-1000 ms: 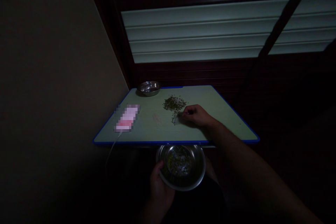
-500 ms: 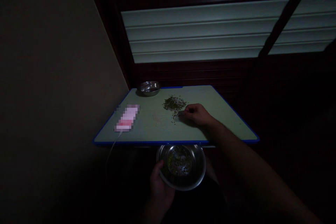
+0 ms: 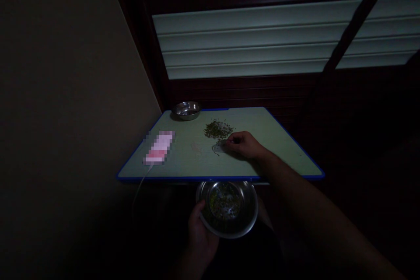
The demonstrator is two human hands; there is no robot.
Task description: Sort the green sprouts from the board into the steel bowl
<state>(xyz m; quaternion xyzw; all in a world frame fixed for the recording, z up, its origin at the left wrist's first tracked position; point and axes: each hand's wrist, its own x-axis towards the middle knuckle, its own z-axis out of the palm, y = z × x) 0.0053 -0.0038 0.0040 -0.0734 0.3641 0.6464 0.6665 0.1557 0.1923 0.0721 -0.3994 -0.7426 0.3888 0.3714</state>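
Note:
My left hand (image 3: 202,236) grips the left rim of a shiny metal bowl (image 3: 248,223), held below the table's front edge. Small greenish bits lie in the bottom of the bowl. Over the pale green tabletop, my right hand (image 3: 246,145) pinches a thin, see-through flat piece (image 3: 218,147), its exact kind unclear in the dim light. That piece rests low against the surface among a few loose grains. Just beyond it lies a spread pile of small green and dark grains, like beans (image 3: 216,129).
A smaller metal bowl (image 3: 187,111) stands at the table's back left corner. A blurred-out phone (image 3: 159,148) with a white cable (image 3: 140,186) lies at the left. The tabletop (image 3: 278,140) has a blue rim. Behind it is a dark wooden panel with pale slats (image 3: 246,41).
The see-through piece in my right hand has shifted slightly left and now shows more of its length. My left hand and the bowl stay almost still.

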